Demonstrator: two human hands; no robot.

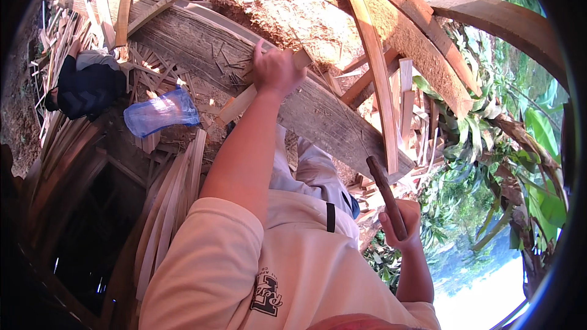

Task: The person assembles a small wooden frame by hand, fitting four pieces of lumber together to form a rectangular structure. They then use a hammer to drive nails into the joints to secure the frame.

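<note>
My left hand (278,72) is closed round a pale wooden strip (237,105), pressing it across the long weathered plank (183,41). The strip's squared end shows just past my knuckles. Off to the right, my right hand (403,223) has its fingers wrapped round a dark wooden bar (385,192) that tilts up toward the plank's near end. A thin line, like a wire or narrow blade, runs from near the bar's upper end toward the left hand; I cannot tell which it is. Thin splinters lie on the plank by the left hand.
A person in dark clothing (92,82) crouches at the left beside stacked strips. A blue translucent plastic bag (162,112) lies between us. Upright and slanting boards (374,67) stand past the plank, with a large sawdust-covered beam (422,49) behind. Green plants (541,131) grow at the right.
</note>
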